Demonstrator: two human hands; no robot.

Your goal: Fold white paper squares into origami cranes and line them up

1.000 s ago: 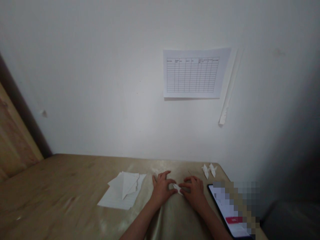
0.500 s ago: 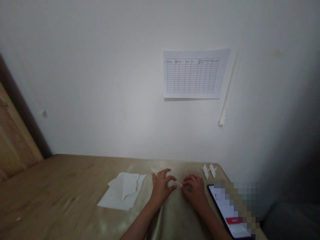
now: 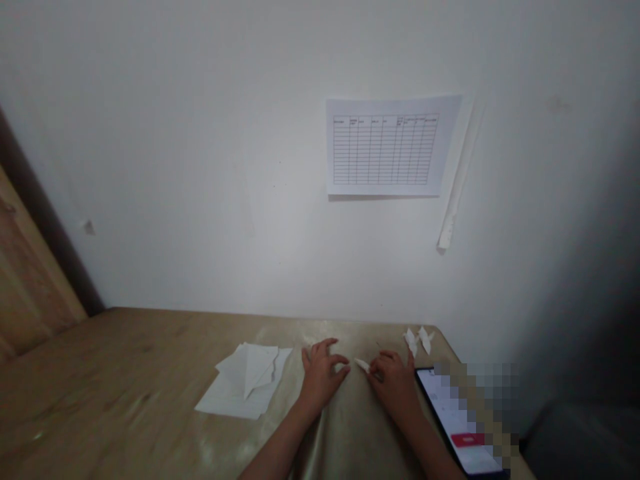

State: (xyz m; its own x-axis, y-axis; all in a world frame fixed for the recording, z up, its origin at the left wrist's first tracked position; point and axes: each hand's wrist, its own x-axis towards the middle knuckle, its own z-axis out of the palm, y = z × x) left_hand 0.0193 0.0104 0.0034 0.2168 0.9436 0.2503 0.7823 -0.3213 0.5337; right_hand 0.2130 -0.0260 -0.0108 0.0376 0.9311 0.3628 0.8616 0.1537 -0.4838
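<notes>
Sheets of paper (image 3: 225, 399) lie left; next, the left hand (image 3: 320, 375), thumb and forefinger parted, holding nothing. Right of it, the folded paper (image 3: 361, 364), its near-right end pinched in the right hand (image 3: 395, 381)! Feather-light, surely, foldable, easily crushed: best nipped gently by an end. Phone (image 3: 469, 427) at near right.

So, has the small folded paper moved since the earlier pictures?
Yes: the small folded paper sits slightly further right of the paper sheets, which have stayed in place.
</notes>
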